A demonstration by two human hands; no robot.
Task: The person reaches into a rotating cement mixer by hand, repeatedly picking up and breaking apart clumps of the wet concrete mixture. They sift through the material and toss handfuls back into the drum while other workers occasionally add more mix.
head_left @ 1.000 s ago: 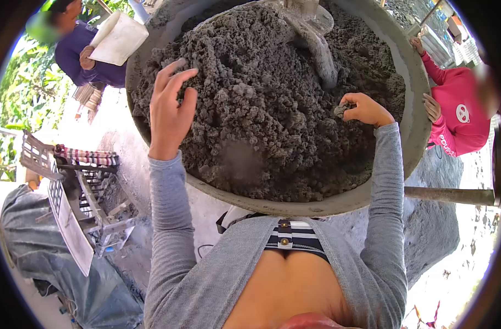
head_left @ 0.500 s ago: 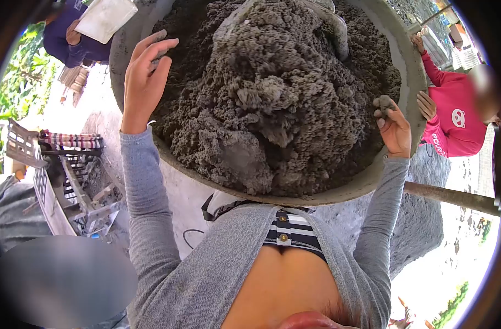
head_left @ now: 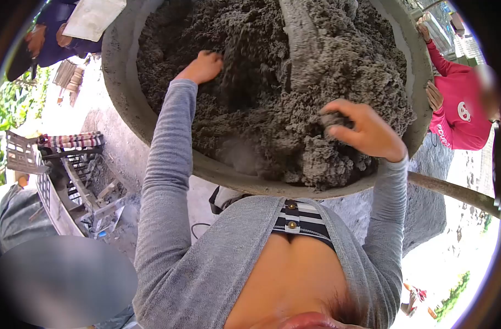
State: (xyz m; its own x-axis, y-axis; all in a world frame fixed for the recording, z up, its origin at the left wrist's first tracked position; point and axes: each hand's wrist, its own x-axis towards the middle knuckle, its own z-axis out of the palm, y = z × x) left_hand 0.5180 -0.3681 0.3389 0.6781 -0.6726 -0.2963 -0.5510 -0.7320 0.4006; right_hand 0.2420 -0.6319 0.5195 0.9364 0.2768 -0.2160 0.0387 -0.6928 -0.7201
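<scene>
A wide round basin [head_left: 120,66] holds a heap of crumbly grey mortar mix [head_left: 250,109]. My left hand [head_left: 202,67] reaches into the left part of the mix, its fingers curled down and partly hidden, beside a dark hollow where loose grains blur. Over the near right part hangs my right hand [head_left: 368,130], blurred, with thumb and forefinger apart around dark grey, where the other fingers look coated with mix. Right of the hollow leans a long smooth-faced grey piece [head_left: 301,46] caked with mix.
At the right a person in a pink top [head_left: 463,112] has both hands at the basin's rim. Another person in dark clothing [head_left: 53,35] at upper left holds a pale board [head_left: 94,17]. A broken crate [head_left: 58,200] lies at lower left; a pole [head_left: 453,192] extends to the right.
My left hand has moved right and down into the mix. My right hand has swung inward over it. The tall central heap has broken down, leaving a hollow at its left.
</scene>
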